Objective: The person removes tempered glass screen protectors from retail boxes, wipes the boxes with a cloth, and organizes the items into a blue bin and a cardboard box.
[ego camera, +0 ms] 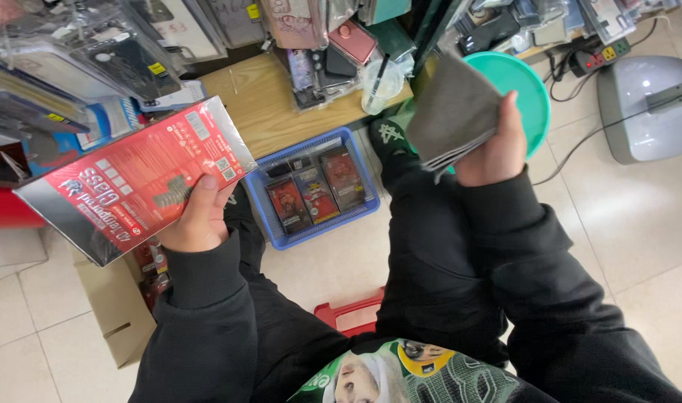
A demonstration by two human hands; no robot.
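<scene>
Now the left hand (pixel 199 216) is closed on a flat red box (pixel 135 179), thumb on top; the right hand (pixel 494 149) pinches grey cloths (pixel 453 112). Between them, lower, sits a blue basket (pixel 315 190).

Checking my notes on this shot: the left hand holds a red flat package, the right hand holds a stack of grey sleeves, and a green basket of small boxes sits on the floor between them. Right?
Not quite: the basket is blue, as the head view shows. The rest stands.
</scene>
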